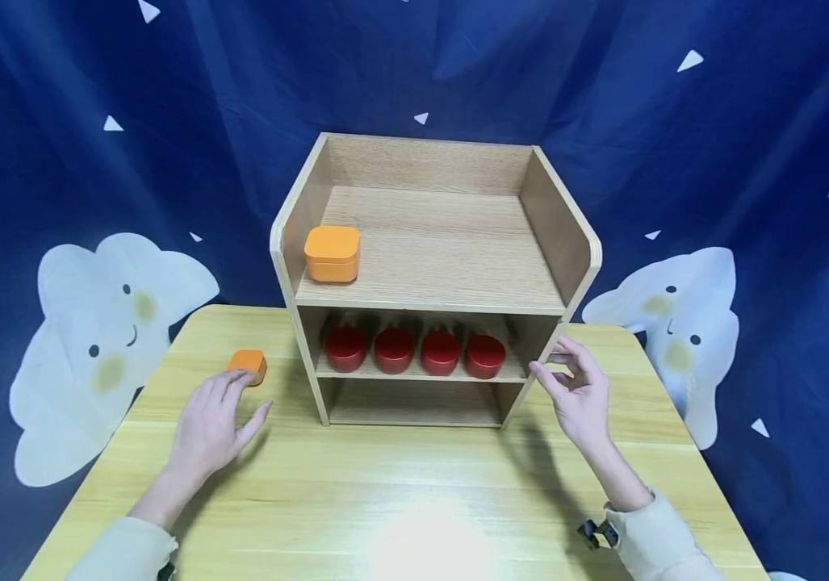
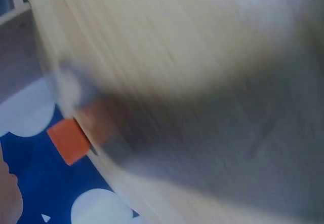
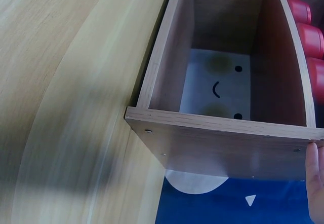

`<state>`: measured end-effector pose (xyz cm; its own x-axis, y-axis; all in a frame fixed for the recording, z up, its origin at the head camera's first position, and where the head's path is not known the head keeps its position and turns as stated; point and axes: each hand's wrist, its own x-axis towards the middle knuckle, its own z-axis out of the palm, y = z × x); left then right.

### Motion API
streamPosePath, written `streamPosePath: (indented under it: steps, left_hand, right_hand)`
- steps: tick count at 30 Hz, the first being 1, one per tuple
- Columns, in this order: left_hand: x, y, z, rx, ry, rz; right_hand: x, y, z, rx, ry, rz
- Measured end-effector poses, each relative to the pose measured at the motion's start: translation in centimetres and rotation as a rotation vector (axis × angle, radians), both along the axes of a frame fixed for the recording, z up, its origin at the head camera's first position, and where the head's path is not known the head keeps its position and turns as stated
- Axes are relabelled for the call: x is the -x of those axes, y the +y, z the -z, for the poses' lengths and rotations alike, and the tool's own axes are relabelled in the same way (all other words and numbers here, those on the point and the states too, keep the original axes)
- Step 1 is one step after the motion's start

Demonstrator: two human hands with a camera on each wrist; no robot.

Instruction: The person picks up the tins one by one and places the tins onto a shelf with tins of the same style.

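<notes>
My left hand [image 1: 207, 426] hovers over the left part of the table, fingers relaxed and thumb apart. Its fingertips overlap the near side of a small orange box [image 1: 253, 363] in the head view. In the left wrist view that orange box [image 2: 69, 141] shows apart from the fingers [image 2: 9, 196] at the left edge. My right hand [image 1: 579, 395] is at the right side of a wooden shelf unit [image 1: 421, 307], its thumb touching the side panel's front edge. A larger orange lidded box [image 1: 332, 255] sits on the top shelf at its front left.
Several red round tins [image 1: 394, 350] stand in a row on the middle shelf [image 3: 298, 51]. The bottom compartment [image 1: 414, 403] shows its bare wooden floor. The unit stands on a light wooden table [image 1: 327, 500], before a dark blue curtain [image 1: 421, 73] with clouds.
</notes>
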<state>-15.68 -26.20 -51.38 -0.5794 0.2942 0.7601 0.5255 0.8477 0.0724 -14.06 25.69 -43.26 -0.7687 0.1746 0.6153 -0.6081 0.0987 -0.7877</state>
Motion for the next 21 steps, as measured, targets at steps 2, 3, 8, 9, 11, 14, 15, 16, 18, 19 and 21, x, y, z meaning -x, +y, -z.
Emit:
streamPosePath:
  steps: [2,3,8,9,11,14,15,16,18,19,21]
  left_hand:
    - [0.4,-0.5,0.3,-0.009,-0.05,-0.027]
    - [0.6,-0.7,0.5,-0.021,-0.073,-0.039]
    - [1.6,-1.5,1.0,-0.077,-0.162,-0.097]
    - [1.8,-1.6,1.1,-0.083,-0.18,-0.111]
    - [2.2,-1.8,1.3,-0.092,-0.22,-0.146]
    - [2.6,-2.0,1.5,-0.12,-0.312,-0.207]
    - [2.7,-2.0,1.6,-0.131,-0.351,-0.226]
    - [2.9,-2.1,1.7,-0.14,-0.392,-0.245]
    - [3.1,-2.2,1.8,-0.163,-0.479,-0.278]
    - [3.3,-2.2,1.8,-0.177,-0.523,-0.293]
    - [3.6,-2.4,1.9,-0.21,-0.6,-0.318]
  right_hand:
    - [0.0,0.0,0.0,0.007,0.001,-0.002]
    - [0.0,0.0,0.0,0.01,0.003,-0.004]
    - [0.1,0.0,0.0,0.007,0.01,-0.008]
    - [0.1,0.0,0.0,0.006,0.009,-0.009]
    - [0.1,0.0,0.0,0.004,0.003,-0.004]
    - [0.0,-0.1,0.0,0.015,-0.011,-0.002]
    - [0.0,-0.1,0.0,0.017,-0.018,0.0]
    - [0.0,-0.1,0.0,0.019,-0.023,0.002]
    - [0.0,-0.1,0.0,0.024,-0.026,0.0]
    - [0.0,-0.2,0.0,0.025,-0.025,-0.002]
    - [0.0,-0.1,0.0,0.023,-0.018,-0.007]
